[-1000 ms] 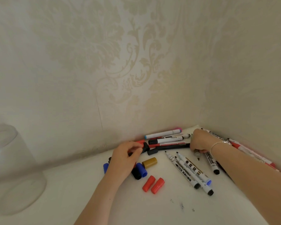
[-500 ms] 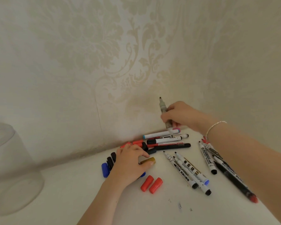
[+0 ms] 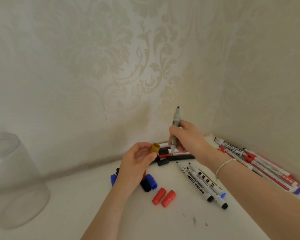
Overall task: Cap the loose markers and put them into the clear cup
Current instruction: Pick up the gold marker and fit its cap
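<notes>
white tabletop [image 3: 93, 213] in wallpapered corner; gold cap [image 3: 154, 148] is pinched by left hand [image 3: 137, 163], uncapped marker [image 3: 174, 130] is gripped upright by right hand [image 3: 189, 138].

Clear cup [image 3: 16, 179] cut by left edge — caps [image 3: 146, 185] partly hidden beneath left hand [image 3: 137, 163].

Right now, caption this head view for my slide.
Right hand holds an uncapped marker; left hand holds its gold cap.

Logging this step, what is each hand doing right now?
Left hand: closed on the gold cap.
Right hand: closed on the uncapped marker.
</notes>
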### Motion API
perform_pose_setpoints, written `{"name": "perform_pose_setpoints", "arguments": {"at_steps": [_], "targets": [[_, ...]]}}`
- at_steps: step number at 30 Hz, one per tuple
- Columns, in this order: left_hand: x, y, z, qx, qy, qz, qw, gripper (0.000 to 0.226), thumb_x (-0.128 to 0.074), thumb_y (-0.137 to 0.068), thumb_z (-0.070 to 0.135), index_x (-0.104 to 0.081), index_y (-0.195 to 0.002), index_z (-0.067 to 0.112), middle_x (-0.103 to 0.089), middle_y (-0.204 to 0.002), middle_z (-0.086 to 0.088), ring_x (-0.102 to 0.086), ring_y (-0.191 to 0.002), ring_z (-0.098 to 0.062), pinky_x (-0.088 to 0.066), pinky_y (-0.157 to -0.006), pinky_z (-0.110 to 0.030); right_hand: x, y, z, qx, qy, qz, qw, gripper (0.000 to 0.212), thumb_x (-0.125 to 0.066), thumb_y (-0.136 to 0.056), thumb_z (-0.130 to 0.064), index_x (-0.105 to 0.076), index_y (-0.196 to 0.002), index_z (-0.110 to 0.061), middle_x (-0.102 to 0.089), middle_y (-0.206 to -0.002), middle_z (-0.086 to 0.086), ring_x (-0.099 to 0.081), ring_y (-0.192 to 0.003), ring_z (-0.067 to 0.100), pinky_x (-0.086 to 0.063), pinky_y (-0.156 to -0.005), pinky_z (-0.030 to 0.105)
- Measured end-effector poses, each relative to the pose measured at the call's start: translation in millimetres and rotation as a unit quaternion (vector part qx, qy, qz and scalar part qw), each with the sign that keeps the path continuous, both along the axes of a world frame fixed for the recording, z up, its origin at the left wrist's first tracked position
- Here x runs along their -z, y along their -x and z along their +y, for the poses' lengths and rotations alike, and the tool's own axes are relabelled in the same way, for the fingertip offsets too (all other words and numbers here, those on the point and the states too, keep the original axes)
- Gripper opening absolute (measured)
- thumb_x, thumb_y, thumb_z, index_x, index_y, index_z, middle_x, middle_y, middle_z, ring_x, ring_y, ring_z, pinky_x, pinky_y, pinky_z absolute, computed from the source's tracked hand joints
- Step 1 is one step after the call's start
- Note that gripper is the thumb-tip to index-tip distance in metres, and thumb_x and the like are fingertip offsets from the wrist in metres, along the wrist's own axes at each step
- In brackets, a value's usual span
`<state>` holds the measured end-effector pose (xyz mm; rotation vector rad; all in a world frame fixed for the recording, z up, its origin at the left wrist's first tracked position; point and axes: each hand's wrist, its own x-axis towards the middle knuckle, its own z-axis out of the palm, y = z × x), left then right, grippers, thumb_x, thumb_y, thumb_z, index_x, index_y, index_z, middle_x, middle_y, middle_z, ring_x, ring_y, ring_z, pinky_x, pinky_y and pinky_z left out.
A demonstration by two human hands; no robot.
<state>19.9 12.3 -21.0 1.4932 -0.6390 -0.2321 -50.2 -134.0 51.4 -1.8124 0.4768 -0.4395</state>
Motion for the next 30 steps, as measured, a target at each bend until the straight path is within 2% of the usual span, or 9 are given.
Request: {"name": "perform_pose_setpoints", "arguments": {"at_steps": [3,7,14,17,20,23,25,28,30], "targets": [[-3,-2,4,-0.036,0.048,-0.006,0.998,0.022,-0.067,-0.084,-0.001,-0.065,-0.102,0.012,-0.074,-0.097,0.009,-0.069,-0.092,-0.003,-0.053,-0.073,-0.014,4,1,0,-0.077,0.176,0.092,0.977,0.011,-0.058,-0.084,-0.021,-0.051,-0.078,-0.014,-0.055,-0.069,0.003,-0.047,-0.050,0.011,-0.037,-0.048,0.023],[-6,-7,9,-0.081,0.093,0.001,0.992,0.023,-0.066,-0.084,-0.002,-0.066,-0.102,0.011,-0.072,-0.101,0.004,-0.068,-0.088,0.001,-0.051,-0.063,-0.010,9,-1,2,-0.083,0.467,0.177,0.862,0.009,-0.058,-0.081,-0.030,-0.054,-0.077,-0.022,-0.052,-0.071,-0.003,-0.050,-0.064,0.016,-0.033,-0.052,0.026],[-2,-10,8,-0.082,0.079,-0.017,0.993,0.024,-0.067,-0.083,-0.002,-0.065,-0.101,0.015,-0.070,-0.103,0.002,-0.067,-0.091,-0.001,-0.054,-0.064,-0.012,3,-7,8,-0.040,0.566,0.193,0.801,0.004,-0.053,-0.081,-0.025,-0.055,-0.081,-0.022,-0.049,-0.081,-0.002,-0.051,-0.076,0.023,-0.036,-0.061,0.029],[1,-10,10,-0.098,-0.006,-0.097,0.990,0.027,-0.068,-0.084,0.003,-0.064,-0.099,0.024,-0.065,-0.105,0.008,-0.059,-0.095,0.009,-0.047,-0.069,-0.003,-1,-5,9,-0.023,0.638,0.209,0.741,0.019,-0.051,-0.086,-0.019,-0.061,-0.102,-0.019,-0.041,-0.090,0.000,-0.044,-0.076,0.021,-0.033,-0.062,0.030],[3,-5,9,-0.097,-0.092,-0.188,0.973,0.027,-0.068,-0.085,0.009,-0.062,-0.100,0.031,-0.059,-0.107,0.012,-0.053,-0.096,0.014,-0.042,-0.076,0.000,-2,-5,16,-0.022,0.688,0.207,0.695,0.022,-0.051,-0.087,-0.009,-0.060,-0.105,-0.016,-0.042,-0.100,0.003,-0.036,-0.062,0.019,-0.024,-0.053,0.029],[5,-4,8,-0.068,-0.090,-0.148,0.982,0.023,-0.066,-0.088,0.016,-0.059,-0.102,0.033,-0.063,-0.104,0.012,-0.064,-0.091,-0.002,-0.053,-0.082,-0.019,1,-6,21,-0.028,0.683,0.199,0.703,0.023,-0.050,-0.089,-0.005,-0.057,-0.109,-0.015,-0.041,-0.115,0.006,-0.030,-0.051,0.019,-0.018,-0.046,0.029],[5,-2,6,-0.038,-0.059,-0.089,0.993,0.018,-0.062,-0.091,0.016,-0.056,-0.102,0.028,-0.066,-0.092,0.009,-0.066,-0.073,-0.008,-0.057,-0.071,-0.028,4,-9,22,-0.030,0.652,0.182,0.735,0.030,-0.049,-0.091,-0.006,-0.052,-0.118,-0.017,-0.037,-0.120,0.007,-0.035,-0.055,0.023,-0.027,-0.050,0.031],[3,2,3,-0.018,-0.026,-0.064,0.997,0.011,-0.058,-0.093,0.019,-0.053,-0.102,0.023,-0.060,-0.069,0.012,-0.050,-0.048,-0.006,-0.044,-0.050,-0.025,8,-12,23,-0.057,0.591,0.139,0.793,0.032,-0.047,-0.092,-0.006,-0.053,-0.121,-0.019,-0.036,-0.119,0.007,-0.047,-0.067,0.027,-0.037,-0.058,0.033],[3,0,2,-0.025,-0.022,-0.047,0.998,0.011,-0.056,-0.094,0.024,-0.056,-0.104,0.021,-0.058,-0.069,0.014,-0.048,-0.047,0.000,-0.040,-0.050,-0.016,11,-13,26,-0.073,0.557,0.095,0.822,0.028,-0.048,-0.091,-0.007,-0.057,-0.116,-0.017,-0.036,-0.113,0.006,-0.053,-0.070,0.029,-0.046,-0.060,0.036]]}}
